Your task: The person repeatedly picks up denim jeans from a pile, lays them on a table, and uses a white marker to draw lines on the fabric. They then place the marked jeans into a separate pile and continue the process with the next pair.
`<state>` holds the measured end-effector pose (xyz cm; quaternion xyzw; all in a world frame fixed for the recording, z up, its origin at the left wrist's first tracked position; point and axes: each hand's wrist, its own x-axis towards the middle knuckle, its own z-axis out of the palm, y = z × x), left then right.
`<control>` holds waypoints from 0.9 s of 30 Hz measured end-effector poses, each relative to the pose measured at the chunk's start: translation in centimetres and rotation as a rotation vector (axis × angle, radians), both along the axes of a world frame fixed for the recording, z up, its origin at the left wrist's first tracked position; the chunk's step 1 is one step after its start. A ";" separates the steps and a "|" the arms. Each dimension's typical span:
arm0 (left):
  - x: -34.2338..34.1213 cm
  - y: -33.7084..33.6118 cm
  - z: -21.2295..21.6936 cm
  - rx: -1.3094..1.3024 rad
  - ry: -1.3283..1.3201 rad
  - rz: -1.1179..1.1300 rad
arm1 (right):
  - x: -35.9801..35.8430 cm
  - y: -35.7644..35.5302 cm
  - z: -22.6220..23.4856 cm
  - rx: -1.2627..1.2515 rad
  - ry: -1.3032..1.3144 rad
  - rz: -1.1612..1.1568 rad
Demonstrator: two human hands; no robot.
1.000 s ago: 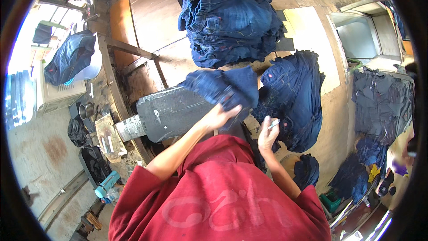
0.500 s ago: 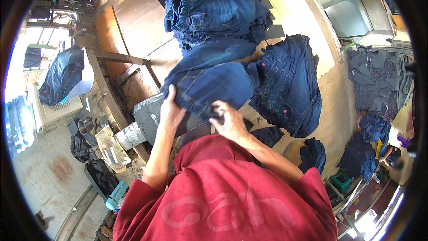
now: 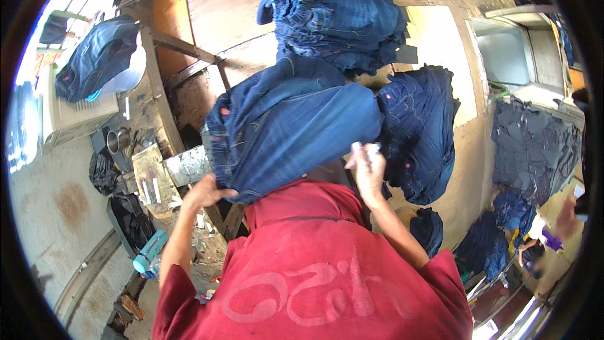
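Note:
Blue jeans [image 3: 302, 132] lie in front of me, spread over a narrow arm [image 3: 189, 167] wrapped in whitish, worn material, whose far part they hide. My left hand [image 3: 206, 192] grips the near corner of the jeans at the waistband, thumb on the cloth, other fingers partly hidden. Beside the leg's right end is my right hand [image 3: 368, 170], fingers closed round a small white piece [image 3: 373, 149] that looks like chalk; the hand is slightly blurred.
A tall pile of jeans [image 3: 340, 19] stands ahead, with another heap [image 3: 418, 132] to the right. On the left, a wooden board [image 3: 151, 170] bears white sticks. Nearby are a metal cup [image 3: 117, 141] and a turquoise bottle [image 3: 150, 250]. Dark grey garments [image 3: 531, 148] lie far right.
The jeans have shifted left and now cover the dark part of the arm. My left hand moved left and nearer me; my right hand moved right, off the waistband. The view shifted slightly.

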<state>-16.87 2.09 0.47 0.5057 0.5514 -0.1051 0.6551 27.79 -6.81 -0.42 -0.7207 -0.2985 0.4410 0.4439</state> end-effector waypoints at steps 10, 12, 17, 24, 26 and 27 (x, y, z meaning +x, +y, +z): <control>10.5 16.4 2.5 0.901 0.048 0.019 | 9.0 3.9 -10.8 -0.312 0.672 -0.852; 16.5 18.7 -0.6 0.638 -0.097 -0.124 | 10.0 3.9 -12.9 -0.185 0.710 -0.987; 21.2 21.5 -8.3 -0.028 -0.109 -0.480 | 9.1 0.2 -15.7 -0.302 0.725 -1.272; 22.2 21.8 -8.1 0.463 -0.169 -0.362 | 7.6 1.1 -10.8 -0.670 -0.593 -0.501; 22.7 19.7 -8.4 0.609 0.009 -0.297 | 5.5 2.5 -6.5 -0.394 -0.546 -0.428; 22.8 19.3 -9.0 0.612 0.056 -0.354 | 3.5 3.4 -4.5 -0.286 -0.608 -0.269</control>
